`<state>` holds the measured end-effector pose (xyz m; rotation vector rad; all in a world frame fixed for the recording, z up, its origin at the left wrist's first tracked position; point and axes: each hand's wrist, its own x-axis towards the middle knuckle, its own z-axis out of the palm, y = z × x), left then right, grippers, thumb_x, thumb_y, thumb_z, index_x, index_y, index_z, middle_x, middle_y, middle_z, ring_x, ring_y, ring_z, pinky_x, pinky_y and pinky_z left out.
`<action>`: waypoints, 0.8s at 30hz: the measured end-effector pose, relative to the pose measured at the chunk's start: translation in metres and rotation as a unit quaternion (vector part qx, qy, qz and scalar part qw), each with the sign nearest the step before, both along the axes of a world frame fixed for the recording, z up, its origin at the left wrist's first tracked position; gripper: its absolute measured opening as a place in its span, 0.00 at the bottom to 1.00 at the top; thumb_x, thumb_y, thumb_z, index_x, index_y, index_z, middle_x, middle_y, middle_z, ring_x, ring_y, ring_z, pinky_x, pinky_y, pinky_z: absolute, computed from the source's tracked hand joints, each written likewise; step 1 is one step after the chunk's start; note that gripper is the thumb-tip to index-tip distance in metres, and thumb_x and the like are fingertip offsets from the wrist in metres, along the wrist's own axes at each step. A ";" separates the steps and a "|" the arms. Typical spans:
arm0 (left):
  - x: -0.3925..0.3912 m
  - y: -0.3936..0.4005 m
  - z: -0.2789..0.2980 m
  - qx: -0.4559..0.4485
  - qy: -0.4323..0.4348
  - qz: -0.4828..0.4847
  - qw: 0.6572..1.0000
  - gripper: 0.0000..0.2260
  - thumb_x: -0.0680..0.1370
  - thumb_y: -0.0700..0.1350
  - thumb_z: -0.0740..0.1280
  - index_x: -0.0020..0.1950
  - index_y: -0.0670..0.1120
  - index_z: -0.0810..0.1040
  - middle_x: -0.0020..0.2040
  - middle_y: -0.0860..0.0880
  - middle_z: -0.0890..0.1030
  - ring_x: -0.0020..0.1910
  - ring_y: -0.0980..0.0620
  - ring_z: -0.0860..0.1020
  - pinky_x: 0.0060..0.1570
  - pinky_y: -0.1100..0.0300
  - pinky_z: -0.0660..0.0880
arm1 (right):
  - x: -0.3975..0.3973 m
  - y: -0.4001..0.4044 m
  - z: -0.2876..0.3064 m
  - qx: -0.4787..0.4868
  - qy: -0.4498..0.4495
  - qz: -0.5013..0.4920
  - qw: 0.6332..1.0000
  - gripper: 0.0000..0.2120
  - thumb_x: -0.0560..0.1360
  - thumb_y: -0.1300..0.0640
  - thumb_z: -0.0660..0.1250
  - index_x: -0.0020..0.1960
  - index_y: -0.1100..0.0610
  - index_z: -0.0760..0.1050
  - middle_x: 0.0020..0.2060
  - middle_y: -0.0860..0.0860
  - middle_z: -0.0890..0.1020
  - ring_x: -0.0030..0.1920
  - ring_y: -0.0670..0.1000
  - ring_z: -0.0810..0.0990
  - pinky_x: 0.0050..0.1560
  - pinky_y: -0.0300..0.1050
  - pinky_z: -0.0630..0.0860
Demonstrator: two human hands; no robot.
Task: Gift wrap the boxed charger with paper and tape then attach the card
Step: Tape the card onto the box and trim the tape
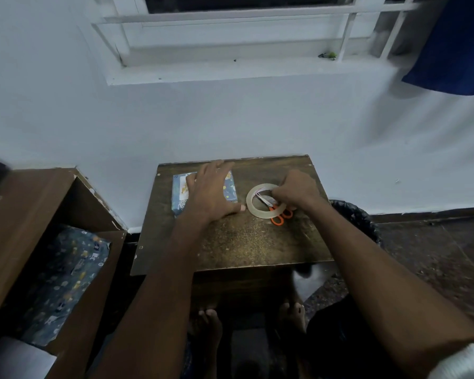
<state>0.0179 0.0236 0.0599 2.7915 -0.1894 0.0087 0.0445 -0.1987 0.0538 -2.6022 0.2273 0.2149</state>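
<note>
1. The wrapped box (179,196), in blue patterned paper with a white card (183,187) on top, lies at the far left of the small wooden table (230,242).
2. The left hand (212,191) rests flat on it, fingers straight and spread.
3. The right hand (296,190), fingers curled, pinches the tape roll (253,207); orange-handled scissors (278,213) lie through its ring.
4. The open cabinet (66,203) on the left holds spare patterned wrapping paper (66,274).

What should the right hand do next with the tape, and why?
Probably peel a strip free from the tape roll. The right hand is already pinching at the roll's rim, the scissors lie under it ready to cut, and the left hand presses flat on the wrapped box, where a card seems to wait for fixing.
</note>
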 end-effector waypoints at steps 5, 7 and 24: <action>0.006 0.016 -0.006 0.077 0.081 -0.005 0.994 0.61 0.67 0.61 0.83 0.87 0.53 0.46 0.87 0.49 0.51 0.85 0.46 0.49 0.79 0.41 0.49 | 0.003 -0.002 -0.001 -0.005 -0.012 0.008 1.000 0.25 0.68 0.37 0.78 0.34 0.60 0.81 0.29 0.52 0.83 0.30 0.52 0.84 0.31 0.42 0.77; 0.008 0.022 -0.007 0.084 0.069 0.010 0.994 0.58 0.68 0.61 0.82 0.87 0.52 0.49 0.85 0.48 0.56 0.84 0.45 0.53 0.78 0.42 0.52 | 0.002 -0.003 0.001 0.004 -0.017 0.001 1.000 0.26 0.66 0.35 0.79 0.32 0.58 0.77 0.27 0.51 0.81 0.30 0.52 0.82 0.30 0.42 0.71; -0.005 0.027 0.025 -0.510 0.189 0.166 0.823 0.22 0.79 0.61 0.73 0.61 0.44 0.84 0.47 0.46 0.89 0.39 0.50 0.88 0.36 0.59 0.81 | -0.023 0.027 0.030 0.218 -0.113 0.101 0.964 0.09 0.78 0.55 0.74 0.42 0.58 0.81 0.36 0.50 0.85 0.38 0.48 0.84 0.39 0.47 0.78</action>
